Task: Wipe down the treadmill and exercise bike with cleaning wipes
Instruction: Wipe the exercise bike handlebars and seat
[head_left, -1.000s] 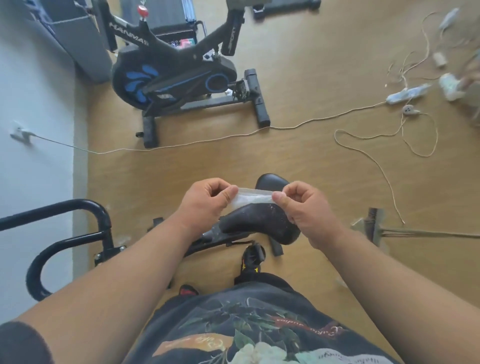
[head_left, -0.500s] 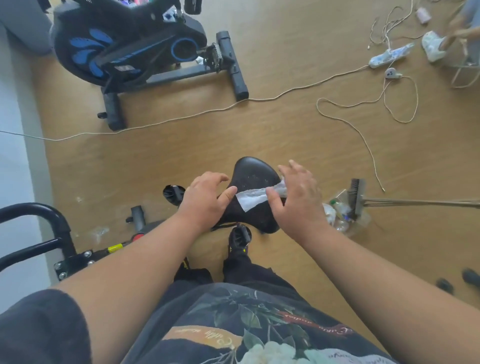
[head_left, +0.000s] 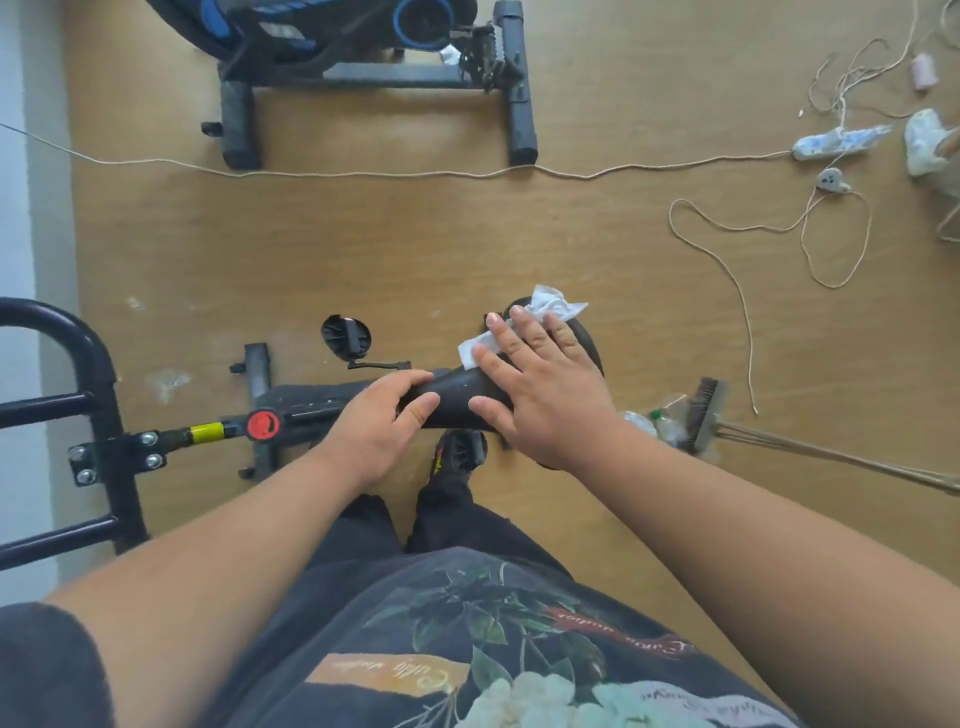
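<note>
A white cleaning wipe (head_left: 524, 325) lies crumpled on the far end of a black bike saddle (head_left: 467, 397), pinned under the straight, spread fingers (head_left: 501, 332) of the right hand (head_left: 540, 389). One ragged corner of the wipe sticks out beyond the fingertips on the far side, another shows to the left of the index finger; the rest is hidden beneath the palm. The right hand lies flat, palm down, thumb reaching toward the near edge of the saddle, so it presses the wipe rather than gripping it.

The left hand (head_left: 379, 426) holds the narrow nose of the saddle, thumb on top and the other fingers curled round its far side. Both bare forearms reach forward from the bottom of the view.

The saddle is smooth and matte, wide at the right end and tapering to the left. To its left runs the dark metal frame of the exercise bike (head_left: 291, 410), with a red round knob (head_left: 263, 425) and a yellow band just left of it. A black tubular handlebar (head_left: 78, 353) curves at the far left. The wipe looks thin and wrinkled, like damp paper cloth.

A second exercise bike (head_left: 363, 62), black with blue trim, stands on the far side of the wooden floor (head_left: 415, 234). A pale cord (head_left: 519, 174) crosses the floor between the two, and a brush (head_left: 706, 413) lies to the right of the saddle.
</note>
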